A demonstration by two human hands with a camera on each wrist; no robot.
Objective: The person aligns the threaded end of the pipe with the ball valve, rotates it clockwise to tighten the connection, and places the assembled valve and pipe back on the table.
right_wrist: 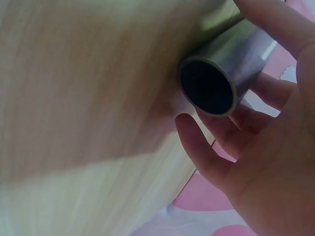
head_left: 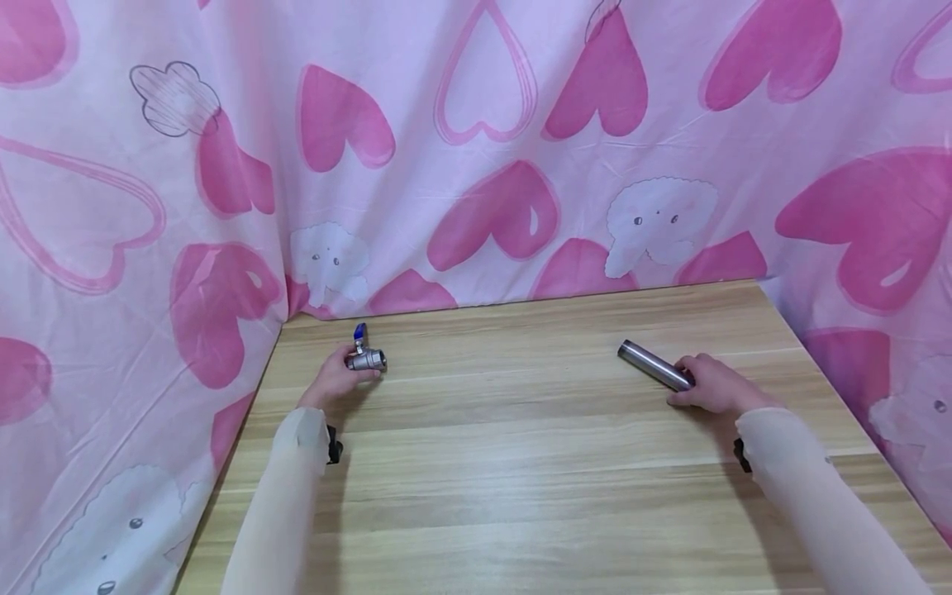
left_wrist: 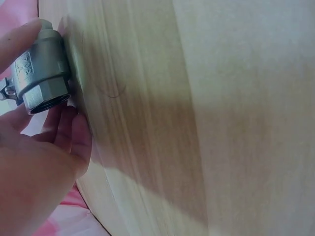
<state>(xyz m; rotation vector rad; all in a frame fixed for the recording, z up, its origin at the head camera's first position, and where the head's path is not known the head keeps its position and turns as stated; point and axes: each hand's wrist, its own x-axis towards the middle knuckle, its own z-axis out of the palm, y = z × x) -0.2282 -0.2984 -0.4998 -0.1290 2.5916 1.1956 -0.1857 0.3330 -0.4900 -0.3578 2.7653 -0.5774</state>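
Note:
At the left of the table, a steel ball valve [head_left: 367,360] with a blue lever [head_left: 360,333] is between the thumb and fingers of my left hand [head_left: 336,378]. In the left wrist view the thumb lies against the valve body [left_wrist: 47,61], whose open threaded end faces the camera; the fingers curl on its other side. At the right, my right hand [head_left: 717,385] holds the near end of a steel pipe [head_left: 650,364]. The right wrist view shows the pipe's hollow end [right_wrist: 209,87], with thumb and fingers on opposite sides and the little finger off it.
Both things are low over a wood-grain table [head_left: 476,463]. A pink curtain [head_left: 483,165] printed with hearts borders the table at the back and both sides. Each wrist wears a small black device.

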